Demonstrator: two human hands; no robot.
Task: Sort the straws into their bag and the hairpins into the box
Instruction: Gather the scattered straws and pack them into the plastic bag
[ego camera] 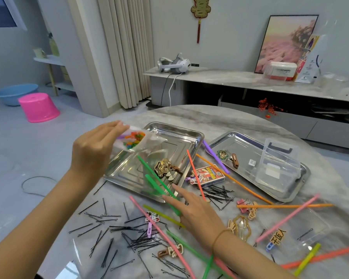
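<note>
Two steel trays sit side by side toward the surface's far edge. One clear box point(278, 168) stands in the right tray point(240, 146). One clear bag point(137, 140), with coloured straws inside, hangs over the left tray point(169, 135), its top pinched by the left grip point(95, 150). The right grip point(197, 210), at that tray's near edge, clamps two green straws point(159, 179) whose far ends reach the bag. At least ten loose straws point(230, 178) lie across the surface's middle and right side. Black hairpins point(218, 193), too many to count, litter the near left part, with a few decorated clips point(240, 226) among them.
</note>
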